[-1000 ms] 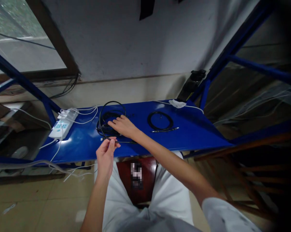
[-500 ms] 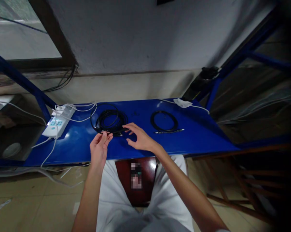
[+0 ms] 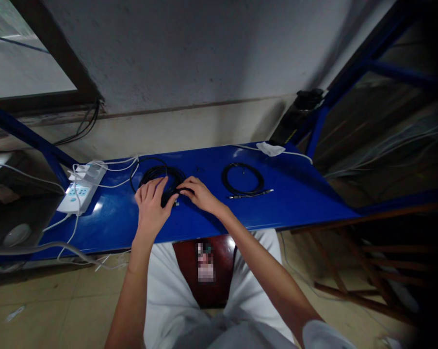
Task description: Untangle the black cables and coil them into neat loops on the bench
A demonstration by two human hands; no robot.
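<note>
Left forearm [image 3: 131, 283]: reaching forward. Right forearm [image 3: 264, 269]: slanting inward from lower right. Left hand [image 3: 150, 209]: back upward, fingers curved over the near side of a black cable coil [image 3: 156, 170], thumb pointing right; cannot tell whether its grip closes on cable. Right hand [image 3: 203, 195]: fingers bent, grip pinching a black strand [image 3: 185, 190] just beside the left thumb. Black cable coil: on blue table [image 3: 280, 206], left part. Second coil [image 3: 226, 180]: right of both hands, apart. Bottle [image 3: 293, 121]: far right corner.
</note>
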